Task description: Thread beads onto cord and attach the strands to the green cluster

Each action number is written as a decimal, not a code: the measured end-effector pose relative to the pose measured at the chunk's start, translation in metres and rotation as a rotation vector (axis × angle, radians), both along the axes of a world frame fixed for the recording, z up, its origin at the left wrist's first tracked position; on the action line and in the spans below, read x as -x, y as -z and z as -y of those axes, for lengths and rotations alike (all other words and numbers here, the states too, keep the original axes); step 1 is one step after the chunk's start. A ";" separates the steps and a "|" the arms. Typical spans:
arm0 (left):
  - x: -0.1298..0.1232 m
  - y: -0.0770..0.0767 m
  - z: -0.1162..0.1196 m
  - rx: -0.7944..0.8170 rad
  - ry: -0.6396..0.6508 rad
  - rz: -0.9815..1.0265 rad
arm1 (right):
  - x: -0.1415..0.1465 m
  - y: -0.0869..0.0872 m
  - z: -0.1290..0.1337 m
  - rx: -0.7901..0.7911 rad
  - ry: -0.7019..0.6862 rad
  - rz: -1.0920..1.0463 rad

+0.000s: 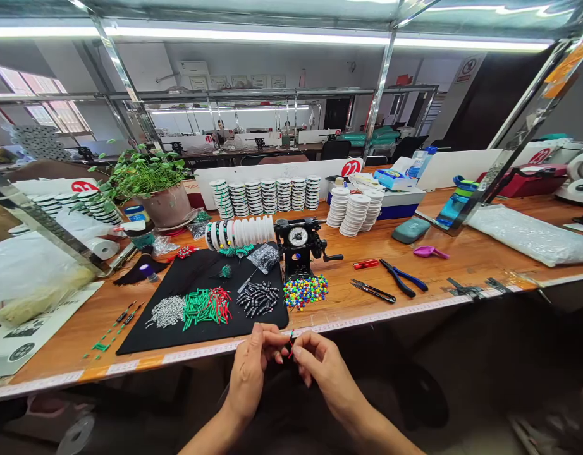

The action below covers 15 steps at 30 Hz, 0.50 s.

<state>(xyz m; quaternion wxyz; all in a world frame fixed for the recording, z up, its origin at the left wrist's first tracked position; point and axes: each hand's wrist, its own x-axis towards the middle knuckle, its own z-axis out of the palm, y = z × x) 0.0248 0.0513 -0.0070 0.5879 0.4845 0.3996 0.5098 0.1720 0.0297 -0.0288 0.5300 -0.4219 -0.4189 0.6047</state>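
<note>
My left hand (251, 366) and my right hand (324, 370) meet just in front of the table edge, fingers pinched. Between their fingertips is a small thin red piece (291, 347) with a dark part and a touch of green; its kind is too small to tell. Close beyond the hands lies a black mat (149, 332). On it are piles of silvery small parts (168, 311), green and red tubes (203, 308) and black pieces (258, 297). Multicoloured beads (305, 291) lie beside a black hand-cranked winding machine (298, 246) carrying a row of white spools (253, 230).
Tweezers (373, 291), blue-handled pliers (405, 278), a red lighter (366, 264) and a pink scoop (430, 253) lie on the right. Stacked spools (267, 196) and white discs (355, 215) stand behind. A potted plant (165, 205) is back left. Metal posts (380, 95) frame the bench.
</note>
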 end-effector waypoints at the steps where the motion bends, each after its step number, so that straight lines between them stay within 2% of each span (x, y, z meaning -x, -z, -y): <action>1: 0.000 0.000 0.000 0.000 0.001 0.007 | -0.001 -0.001 0.000 0.003 -0.003 0.020; 4: 0.003 -0.001 0.000 -0.020 0.008 -0.018 | -0.002 -0.004 -0.001 -0.032 0.002 0.091; 10: 0.008 -0.009 -0.003 -0.089 0.006 -0.245 | -0.002 -0.009 0.000 -0.109 0.013 0.217; 15: 0.006 -0.015 0.000 -0.096 -0.009 -0.216 | -0.001 -0.013 0.000 -0.151 0.052 0.236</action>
